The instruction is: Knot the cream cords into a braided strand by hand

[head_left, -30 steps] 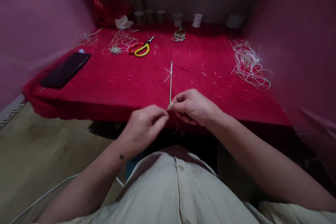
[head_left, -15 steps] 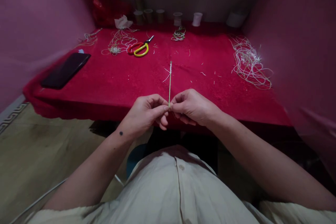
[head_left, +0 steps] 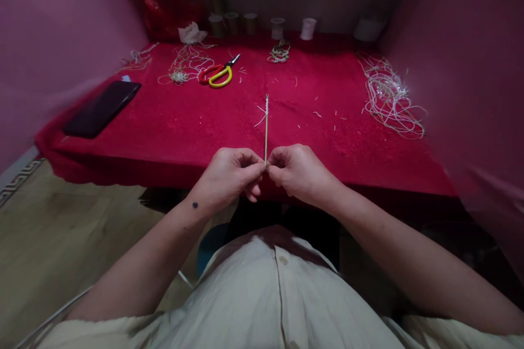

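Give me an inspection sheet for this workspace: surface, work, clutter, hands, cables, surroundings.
Surface: red cloth, slightly uneven.
Work: green cord, its far section white and knotted-looking.
Clutter: scissors, dark flat object, thread tangles, scattered clippings.
Hands: left hand pinches the green cord's near end; right hand closed beside it, anything held too small to tell.
Cables: white cable, lower left.
Surroundings: pink walls on both sides; spools at the back.

The forearms (head_left: 141, 259) slant inward; the left hand (head_left: 233, 172) and right hand (head_left: 301, 172) pinch, fingertips (head_left: 261, 167) just beside each other.
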Available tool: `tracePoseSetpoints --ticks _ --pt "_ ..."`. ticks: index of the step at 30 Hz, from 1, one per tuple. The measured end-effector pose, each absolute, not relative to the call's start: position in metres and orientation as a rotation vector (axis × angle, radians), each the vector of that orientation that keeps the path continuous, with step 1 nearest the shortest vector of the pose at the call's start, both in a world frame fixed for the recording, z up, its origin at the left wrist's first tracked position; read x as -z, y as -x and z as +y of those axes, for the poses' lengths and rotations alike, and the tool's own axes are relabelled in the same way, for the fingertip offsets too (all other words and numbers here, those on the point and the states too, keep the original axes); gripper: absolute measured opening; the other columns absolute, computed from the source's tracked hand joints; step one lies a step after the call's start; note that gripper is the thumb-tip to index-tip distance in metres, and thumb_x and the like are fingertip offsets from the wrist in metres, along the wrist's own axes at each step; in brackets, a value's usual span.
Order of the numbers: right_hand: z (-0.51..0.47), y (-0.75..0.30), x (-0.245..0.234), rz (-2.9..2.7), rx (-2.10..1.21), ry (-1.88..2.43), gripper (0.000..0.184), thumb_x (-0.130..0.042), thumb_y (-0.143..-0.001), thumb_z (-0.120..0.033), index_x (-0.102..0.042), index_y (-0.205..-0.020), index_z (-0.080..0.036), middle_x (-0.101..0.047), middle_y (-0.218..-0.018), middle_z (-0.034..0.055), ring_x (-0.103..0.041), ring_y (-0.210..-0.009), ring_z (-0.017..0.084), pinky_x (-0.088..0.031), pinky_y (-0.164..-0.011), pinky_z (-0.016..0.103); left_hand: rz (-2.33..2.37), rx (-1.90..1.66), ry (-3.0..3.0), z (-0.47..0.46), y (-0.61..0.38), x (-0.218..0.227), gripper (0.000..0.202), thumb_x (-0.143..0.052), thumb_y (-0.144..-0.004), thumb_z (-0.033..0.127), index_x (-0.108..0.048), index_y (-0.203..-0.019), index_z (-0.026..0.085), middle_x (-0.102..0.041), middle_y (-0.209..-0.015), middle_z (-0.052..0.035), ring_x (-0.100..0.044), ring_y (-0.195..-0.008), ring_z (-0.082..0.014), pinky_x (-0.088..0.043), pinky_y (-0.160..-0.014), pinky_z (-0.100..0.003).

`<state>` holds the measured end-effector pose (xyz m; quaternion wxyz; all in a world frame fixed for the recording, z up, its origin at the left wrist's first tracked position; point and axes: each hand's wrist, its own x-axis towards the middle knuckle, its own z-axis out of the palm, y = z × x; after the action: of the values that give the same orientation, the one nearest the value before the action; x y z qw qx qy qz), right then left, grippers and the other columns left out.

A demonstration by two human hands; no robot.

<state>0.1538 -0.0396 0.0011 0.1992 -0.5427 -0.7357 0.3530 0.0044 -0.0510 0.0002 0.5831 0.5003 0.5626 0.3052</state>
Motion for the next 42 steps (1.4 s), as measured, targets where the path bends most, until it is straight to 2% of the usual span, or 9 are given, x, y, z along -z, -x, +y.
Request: tracePoseSetpoints --ticks 6,13,21,23,25,28,32,39,42 --pt "-0.057 -0.159 -0.002 -2.068 -0.76 1.502 0.016 -0.054 -0.078 -0.013 -0.067 -0.069 -0.014 -0.062 -0.059 0.0023 -0.051 -0.053 0.01 -0.032 -0.052 0.023 1.276 -0.714 -1.138 -0.05 -0.001 0.003 0.014 -0.062 -0.077 0.021 -0.058 -0.066 0.013 -0.057 -0.046 0.0016 -0.052 -0.036 -0.0085 -0.046 -0.035 -0.017" --pt "-0.09 -0.149 0.019 -2.008 -0.801 1.372 0.015 -0.051 -0.082 -0.013 -0.066 -0.08 -0.016 -0.068 -0.07 0.003 -0.059 -0.058 0.012 -0.04 -0.059 0.023 1.082 -0.753 -0.995 -0.049 -0.002 0.005 0.013 -0.059 -0.078 0.017 -0.056 -0.066 0.014 -0.06 -0.046 0.0005 -0.05 -0.03 -0.008 -0.036 -0.029 -0.015" --pt "-0.084 -0.161 0.015 -1.98 -0.87 1.347 0.013 -0.05 -0.079 -0.008 -0.061 -0.076 -0.015 -0.066 -0.079 0.0058 -0.061 -0.07 0.014 -0.047 -0.066 0.026 0.998 -0.853 -0.913 -0.052 -0.002 0.009 0.009 -0.063 -0.076 0.015 -0.056 -0.071 0.014 -0.059 -0.055 0.0028 -0.048 -0.037 -0.0063 -0.042 -0.03 -0.017" --pt "-0.079 -0.162 0.008 -1.772 -0.992 1.381 0.013 -0.049 -0.079 -0.009 -0.058 -0.085 -0.015 -0.064 -0.082 0.0065 -0.061 -0.068 0.014 -0.049 -0.06 0.024 0.991 -0.849 -0.917 -0.052 -0.001 0.009 0.01 -0.065 -0.075 0.017 -0.056 -0.072 0.013 -0.059 -0.057 0.0022 -0.049 -0.039 -0.0063 -0.045 -0.032 -0.017" --pt "-0.072 -0.16 0.001 -1.508 -1.35 1.393 0.016 -0.048 -0.08 -0.01 -0.053 -0.094 -0.016 -0.062 -0.075 0.0033 -0.058 -0.054 0.011 -0.047 -0.045 0.021 0.98 -0.831 -0.923 -0.051 -0.001 0.01 0.012 -0.066 -0.075 0.019 -0.057 -0.072 0.013 -0.059 -0.054 0.0023 -0.052 -0.039 -0.0073 -0.047 -0.035 -0.018" --pt "-0.06 -0.155 -0.004 -1.261 -1.776 1.268 0.01 -0.047 -0.08 -0.009 -0.05 -0.087 -0.016 -0.061 -0.067 0.0009 -0.054 -0.044 0.01 -0.045 -0.035 0.021 0.963 -0.804 -0.925 -0.051 0.0 0.01 0.014 -0.066 -0.077 0.021 -0.057 -0.071 0.013 -0.058 -0.049 0.0023 -0.055 -0.039 -0.0093 -0.048 -0.037 -0.019" --pt "-0.048 -0.152 -0.004 -1.272 -1.898 1.21 0.006 -0.051 -0.076 -0.008 -0.053 -0.077 -0.013 -0.063 -0.06 0.0016 -0.052 -0.04 0.009 -0.043 -0.031 0.019 0.97 -0.791 -0.948 -0.05 0.003 0.009 0.012 -0.067 -0.077 0.02 -0.058 -0.073 0.012 -0.06 -0.05 0.0012 -0.058 -0.041 -0.0101 -0.05 -0.04 -0.019" --pt "-0.042 -0.152 -0.002 -1.235 -2.126 1.048 0.004 -0.055 -0.074 -0.01 -0.058 -0.072 -0.01 -0.068 -0.069 0.0069 -0.052 -0.039 0.007 -0.038 -0.029 0.016 0.996 -0.756 -0.941 -0.046 0.008 0.007 0.015 -0.069 -0.075 0.022 -0.058 -0.074 0.012 -0.061 -0.048 0.0007 -0.057 -0.039 -0.0103 -0.05 -0.039 -0.019" --pt "-0.042 -0.151 -0.004 -1.212 -2.075 1.16 0.005 -0.055 -0.073 -0.009 -0.056 -0.069 -0.011 -0.065 -0.063 0.004 -0.047 -0.034 0.006 -0.032 -0.026 0.016 1.006 -0.729 -0.944 -0.045 0.009 0.006 0.014 -0.068 -0.076 0.021 -0.058 -0.072 0.012 -0.061 -0.05 -0.0002 -0.056 -0.039 -0.0095 -0.05 -0.038 -0.019"
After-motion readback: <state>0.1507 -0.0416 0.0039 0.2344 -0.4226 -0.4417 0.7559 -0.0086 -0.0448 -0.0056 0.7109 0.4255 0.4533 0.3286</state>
